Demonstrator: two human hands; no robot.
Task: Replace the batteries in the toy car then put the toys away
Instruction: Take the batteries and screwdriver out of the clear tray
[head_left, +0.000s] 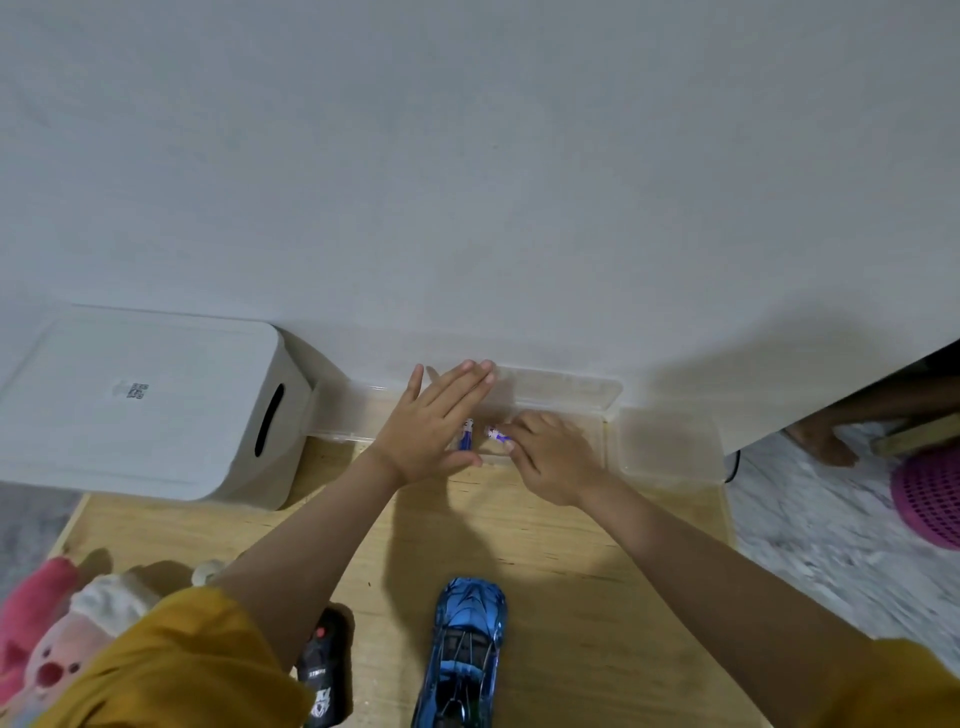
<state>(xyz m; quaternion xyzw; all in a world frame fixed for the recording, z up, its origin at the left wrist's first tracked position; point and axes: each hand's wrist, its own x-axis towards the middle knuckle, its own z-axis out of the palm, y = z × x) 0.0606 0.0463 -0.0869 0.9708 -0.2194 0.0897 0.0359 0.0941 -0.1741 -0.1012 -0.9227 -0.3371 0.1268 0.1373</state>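
A shiny blue toy car (465, 649) lies on the wooden board near me, nose pointing away. A black remote control (324, 670) lies left of it, partly under my left arm. At the far edge stands a clear plastic box (561, 395) with its lid open against the wall. My left hand (431, 426) is flat with fingers spread over the box's left part, above a blue battery (466, 435). My right hand (550, 457) pinches a second blue-and-white battery (496, 434) at its fingertips inside the box.
A white storage bin (145, 400) with a lid stands at the back left. Pink plush toys (57, 644) lie at the front left. A second clear lid or tray (670, 447) sits right of the box. A pink basket (930, 499) and another person's foot (821, 441) are on the floor to the right.
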